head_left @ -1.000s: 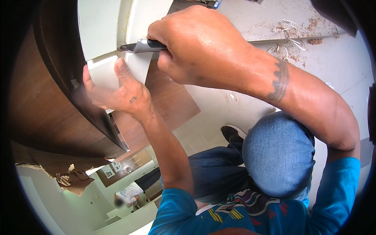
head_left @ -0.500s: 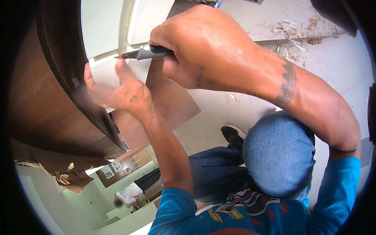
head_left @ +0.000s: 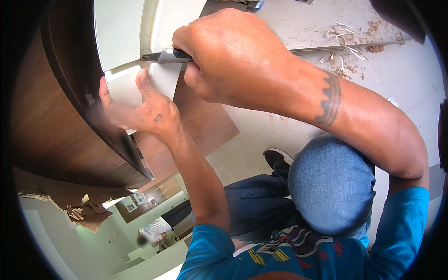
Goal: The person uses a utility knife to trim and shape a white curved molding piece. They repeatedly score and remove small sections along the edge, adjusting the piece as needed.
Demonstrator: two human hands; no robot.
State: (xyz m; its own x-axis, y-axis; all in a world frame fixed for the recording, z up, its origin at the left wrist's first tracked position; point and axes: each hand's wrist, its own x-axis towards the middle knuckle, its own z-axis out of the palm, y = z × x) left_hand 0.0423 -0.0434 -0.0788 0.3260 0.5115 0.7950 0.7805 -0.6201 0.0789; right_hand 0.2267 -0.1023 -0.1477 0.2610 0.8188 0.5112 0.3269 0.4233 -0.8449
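My right hand [head_left: 233, 60] is closed around a grey utility knife [head_left: 163, 56], its blade pointing left against a pale laminate sheet [head_left: 158, 79]. My left hand [head_left: 140, 109] presses that sheet with thumb up and fingers wrapped round the edge of a dark brown wooden panel [head_left: 56, 121]. The knife tip sits just above my left thumb, at the seam between the sheet and a white surface [head_left: 119, 28]. My knee in blue jeans [head_left: 331, 186] is below my right forearm.
A brown board [head_left: 205, 126] lies on the light floor under my hands. Wood shavings and white strips [head_left: 345, 42] are scattered at the upper right beside a thin metal strip. My dark shoe [head_left: 277, 158] rests on the floor. Torn cardboard [head_left: 79, 210] hangs at the lower left.
My right hand has drawn the knife a little to the left along the sheet's top edge. My left hand has stayed in place on the sheet.
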